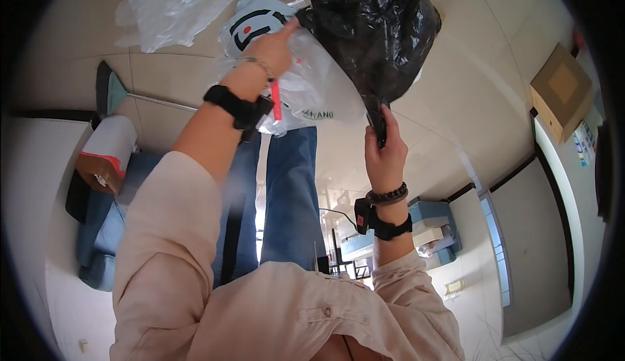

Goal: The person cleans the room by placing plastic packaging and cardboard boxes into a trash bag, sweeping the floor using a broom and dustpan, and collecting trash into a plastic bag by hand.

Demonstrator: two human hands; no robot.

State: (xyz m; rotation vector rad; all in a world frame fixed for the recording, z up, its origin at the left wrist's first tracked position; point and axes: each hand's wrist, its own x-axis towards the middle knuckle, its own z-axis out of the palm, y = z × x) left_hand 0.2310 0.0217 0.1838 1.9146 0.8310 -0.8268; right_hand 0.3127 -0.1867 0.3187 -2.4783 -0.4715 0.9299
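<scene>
A black plastic bag (374,29) spreads out at the top centre, above the floor. My left hand (268,54) reaches over the white bags, its fingertips closed at the black bag's left edge. Lower down, my right hand (385,149) grips the narrow, bunched end of the same bag between thumb and fingers. Under and beside my left hand lie a clear white plastic bag (325,91) with green lettering and a red strip, and a pale blue item (260,21) with black lines and a red dot.
More clear plastic (176,6) lies on the floor at the upper left. A broom (116,92) rests at the left, near a tissue pack (111,143). A cardboard box (563,91) stands at the right. My legs (291,192) are below the bags.
</scene>
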